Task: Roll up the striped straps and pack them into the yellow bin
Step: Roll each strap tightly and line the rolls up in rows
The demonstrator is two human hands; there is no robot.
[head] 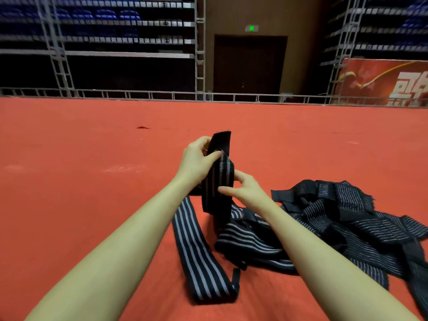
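Observation:
I hold one dark strap with pale stripes (218, 181) upright above the red carpet. My left hand (199, 158) pinches its upper part, just under a plain black end patch (221, 142). My right hand (245, 188) grips its lower edge between thumb and fingers. The strap's long tail (199, 249) trails down onto the floor toward me. A heap of more striped straps (335, 218) lies tangled on the carpet to the right. No yellow bin is in view.
Red carpet (81, 170) stretches ahead to a low metal rail (139, 96). Behind it stand scaffolded seating tiers (104, 38), a dark door (250, 66) and a red banner (382, 82) at the right.

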